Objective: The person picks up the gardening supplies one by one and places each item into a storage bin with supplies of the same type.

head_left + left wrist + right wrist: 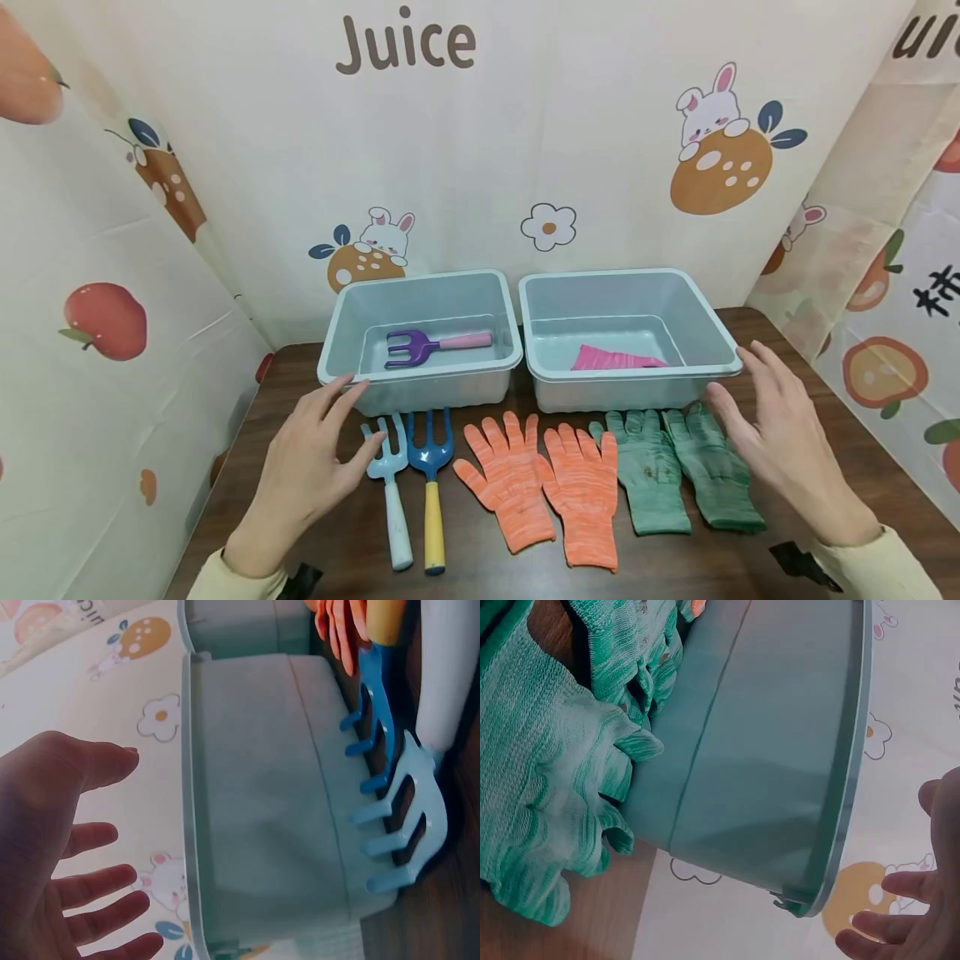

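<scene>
Table [787, 567] of dark wood grain, backed by cartoon-print sheets. Two pale teal bins stand side by side at the back, nearly touching. Left bin [420, 379] holds a purple hand rake with a pink handle [435, 343]. Right bin [637, 387] holds a pink item [615, 360], probably a folded glove, though only part of it shows over the rim.

Row of things lies in front of the bins. Green gloves [678, 471], a pair, palms down, overlapping a little, fingers pointing at the right bin; the right wrist view shows fingertips right up against the bin wall. Orange gloves [543, 487], a pair, beside them and overlapping at the inner edge, one thumb just meeting the nearer green glove. Dark blue rake with a yellow handle [431, 492] lies next, tines toward the left bin. Light blue rake with a white handle [390, 492] lies just beside it, farthest left.

Left hand [311, 467] hovers with fingers spread and straight, gripping nothing, fingertips near the front left corner of the left bin and thumb close to the light blue rake's tines. Right hand [780, 437] likewise spread and holding nothing, fingertips at the right bin's front right corner, palm beside the outer green glove.
</scene>
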### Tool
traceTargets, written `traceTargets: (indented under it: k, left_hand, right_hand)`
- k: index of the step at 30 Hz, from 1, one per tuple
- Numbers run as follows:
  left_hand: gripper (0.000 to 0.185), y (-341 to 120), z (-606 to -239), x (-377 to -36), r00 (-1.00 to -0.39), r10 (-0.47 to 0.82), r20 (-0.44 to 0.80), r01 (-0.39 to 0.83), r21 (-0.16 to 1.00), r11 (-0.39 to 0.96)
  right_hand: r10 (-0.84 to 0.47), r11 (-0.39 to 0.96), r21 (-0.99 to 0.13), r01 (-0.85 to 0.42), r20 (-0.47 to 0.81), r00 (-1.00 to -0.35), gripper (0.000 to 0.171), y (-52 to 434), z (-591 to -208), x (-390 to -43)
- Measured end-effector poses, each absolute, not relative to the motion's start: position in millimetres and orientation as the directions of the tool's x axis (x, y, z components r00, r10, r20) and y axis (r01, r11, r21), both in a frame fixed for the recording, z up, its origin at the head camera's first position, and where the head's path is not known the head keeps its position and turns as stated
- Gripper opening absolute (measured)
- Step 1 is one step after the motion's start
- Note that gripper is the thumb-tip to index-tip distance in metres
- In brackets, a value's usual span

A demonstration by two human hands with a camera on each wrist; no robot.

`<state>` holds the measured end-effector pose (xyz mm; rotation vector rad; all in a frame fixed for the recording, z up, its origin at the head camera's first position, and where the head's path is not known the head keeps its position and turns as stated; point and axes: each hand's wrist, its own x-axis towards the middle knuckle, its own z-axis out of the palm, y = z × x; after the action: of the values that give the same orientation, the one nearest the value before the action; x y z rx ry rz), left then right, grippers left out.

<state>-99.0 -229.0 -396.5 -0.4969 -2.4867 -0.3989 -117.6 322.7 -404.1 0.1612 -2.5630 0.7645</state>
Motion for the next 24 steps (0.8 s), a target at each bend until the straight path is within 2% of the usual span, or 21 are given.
traceTargets:
  k: [11,18,24]
  left_hand:
    - [0.071,-208,-407,-94,-0.784,0.266,0.561,0.445,0.209,0.871]
    - [0.069,-194,-416,-92,-0.797,0.283,0.534,0.461,0.234,0.856]
    - [0.066,-185,-422,-91,-0.804,0.302,0.513,0.476,0.25,0.843]
  right_hand:
    - [0.101,0.788,-0.578,-0.211,0.461,-0.882,0.057,324,-417,-129]
    - [0.205,0.773,-0.602,-0.2,0.535,-0.819,0.05,321,-427,-138]
    - [0.231,0.756,-0.608,-0.244,0.596,-0.769,0.047,318,-433,-141]
